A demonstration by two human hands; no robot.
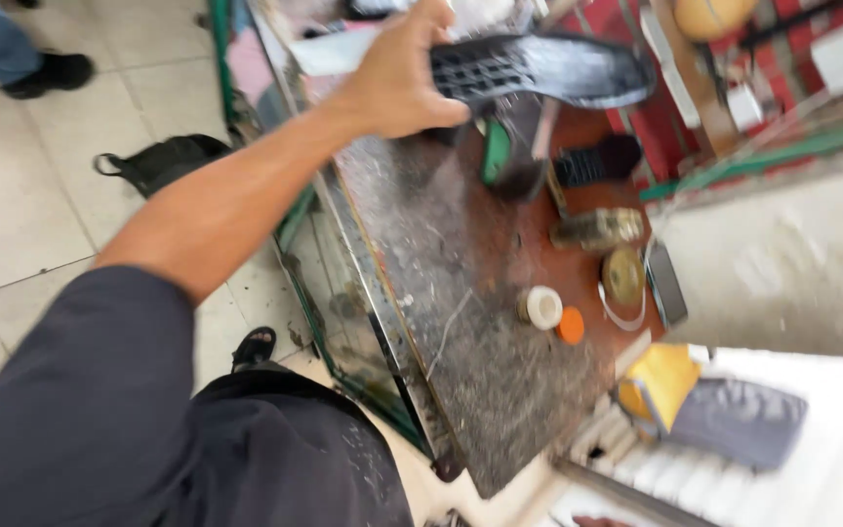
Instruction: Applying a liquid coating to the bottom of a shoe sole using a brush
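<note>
The shoe sole, dark and ridged, is held above the far end of the worn table by the left hand, whose fingers are closed around its heel end. On the table below lie a brush, a small white jar and an orange lid.

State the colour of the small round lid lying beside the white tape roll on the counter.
Orange. The lid sits just right of the white tape roll, seen in the head view.
</note>
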